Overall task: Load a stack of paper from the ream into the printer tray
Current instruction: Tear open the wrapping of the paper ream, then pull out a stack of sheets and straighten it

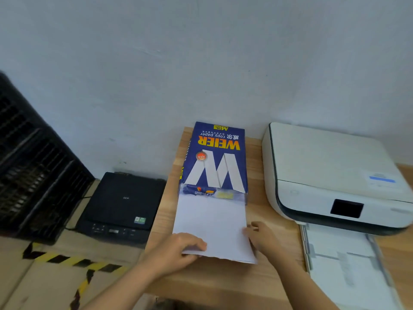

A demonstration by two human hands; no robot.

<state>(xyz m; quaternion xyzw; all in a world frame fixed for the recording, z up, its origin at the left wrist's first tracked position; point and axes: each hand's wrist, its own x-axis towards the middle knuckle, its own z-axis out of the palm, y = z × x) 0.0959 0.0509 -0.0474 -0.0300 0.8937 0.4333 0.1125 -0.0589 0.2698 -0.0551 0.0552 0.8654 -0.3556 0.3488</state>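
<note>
A blue ream (214, 159) of copy paper lies on the wooden table (274, 222), its open end toward me. A white paper stack (212, 222) sticks halfway out of that end. My left hand (181, 248) grips the stack's near left corner, fingers on top. My right hand (261, 237) holds the stack's right edge. The white printer (330, 173) stands at the right. Its paper tray (348, 260) is pulled out toward me, just right of my right arm.
A black scanner (120, 206) sits on a lower surface left of the table. A black wire rack (33, 166) stands at far left. Yellow-black hazard tape (73, 260) runs across the cardboard below. A pale wall rises behind everything.
</note>
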